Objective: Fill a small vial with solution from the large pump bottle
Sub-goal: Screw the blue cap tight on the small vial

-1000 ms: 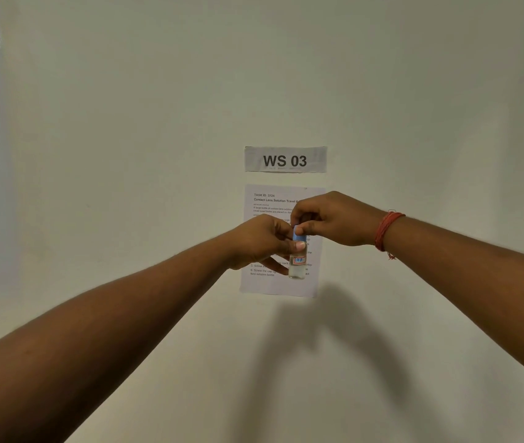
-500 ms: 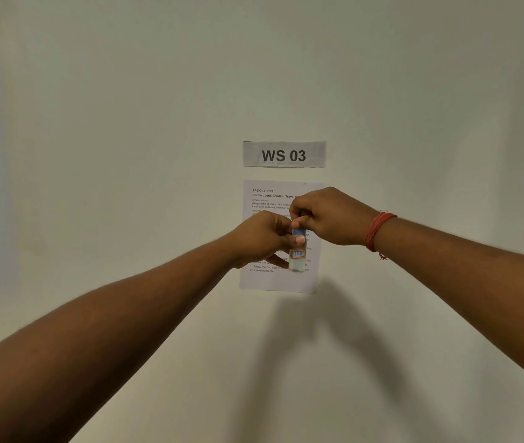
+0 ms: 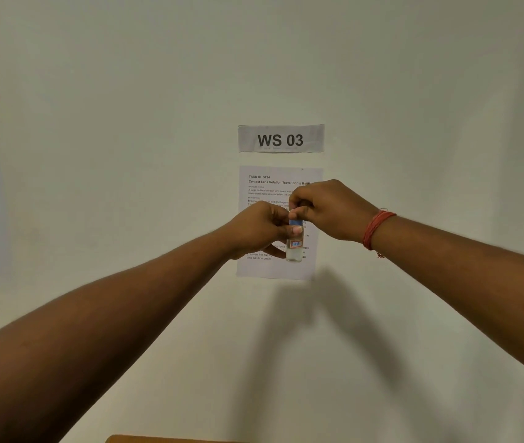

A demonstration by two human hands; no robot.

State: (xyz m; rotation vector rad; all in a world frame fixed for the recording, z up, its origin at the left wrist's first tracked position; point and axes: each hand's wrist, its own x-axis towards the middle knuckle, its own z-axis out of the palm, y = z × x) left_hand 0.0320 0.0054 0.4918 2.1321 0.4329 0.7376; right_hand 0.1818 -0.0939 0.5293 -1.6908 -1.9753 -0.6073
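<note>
Two hands hold a tiny bottle up in front of the wall papers.

Closest, at the very bottom, a thin brown wooden desk edge peeks in, well below the vial. Farther out, both bare arms reach forward and meet at the small clear glass vial with a blue cap. The left hand pinches the vial's body just under the cap. The right hand, with a red thread band on its wrist, pinches the blue cap from above, fingers pressed together. The vial looks light, smooth and easy to break, so it is best held round its middle, not too hard. Behind the vial hang a white printed task sheet and, above it, a grey "WS 03" sign. The big pump bottle is not in view.
</note>
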